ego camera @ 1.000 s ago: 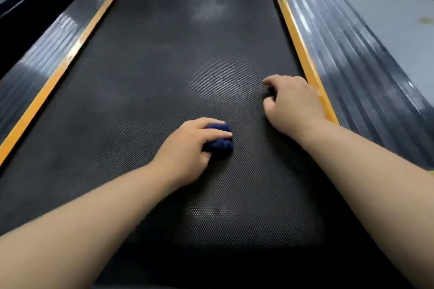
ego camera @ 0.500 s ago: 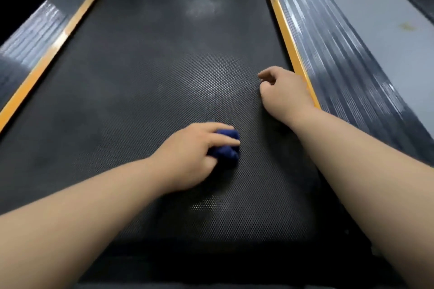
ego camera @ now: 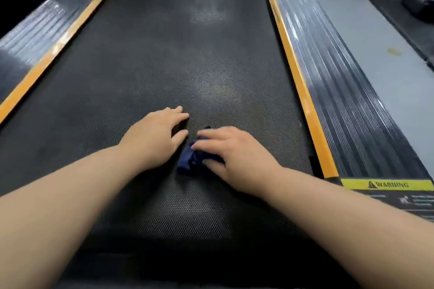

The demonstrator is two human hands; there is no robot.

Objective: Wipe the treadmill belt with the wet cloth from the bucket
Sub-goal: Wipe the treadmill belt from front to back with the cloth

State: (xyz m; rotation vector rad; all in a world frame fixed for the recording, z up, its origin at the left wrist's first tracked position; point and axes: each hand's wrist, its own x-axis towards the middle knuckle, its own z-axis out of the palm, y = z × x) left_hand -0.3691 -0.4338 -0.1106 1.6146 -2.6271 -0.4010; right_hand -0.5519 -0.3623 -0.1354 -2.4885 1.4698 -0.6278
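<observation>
Grey floor (ego camera: 375,42) runs along the right of the head view, with some dark equipment (ego camera: 418,4) on a black mat at the far top corner, too blurred to make out. Most of the view is filled by the treadmill belt (ego camera: 187,65), a black surface with a fine dotted texture that stretches away from the person. Pale dusty smudges (ego camera: 206,14) show on its far half. An orange strip (ego camera: 296,73) borders the belt on the right, and beyond it lies a ribbed dark side rail (ego camera: 340,82) with a yellow warning label (ego camera: 387,184) at its near end. A matching orange strip (ego camera: 58,44) and ribbed rail (ego camera: 30,30) border the left side.

Both bare forearms reach in from the bottom corners and meet near the middle of the belt. The left hand (ego camera: 155,136) rests palm down on the belt, its fingers (ego camera: 178,110) stretched forward and slightly spread, holding nothing. Just to its right is the cloth (ego camera: 190,162), dark blue and bunched, lying on the belt near the centre line. The right hand (ego camera: 234,155) covers the cloth's right part: its fingers bend over the top of the cloth toward the left hand, and the thumb closes against the near side, so the cloth is gripped and pressed to the belt. The cloth's left end pokes out from under the hand, just beside the left thumb, though whether they touch is unclear.
</observation>
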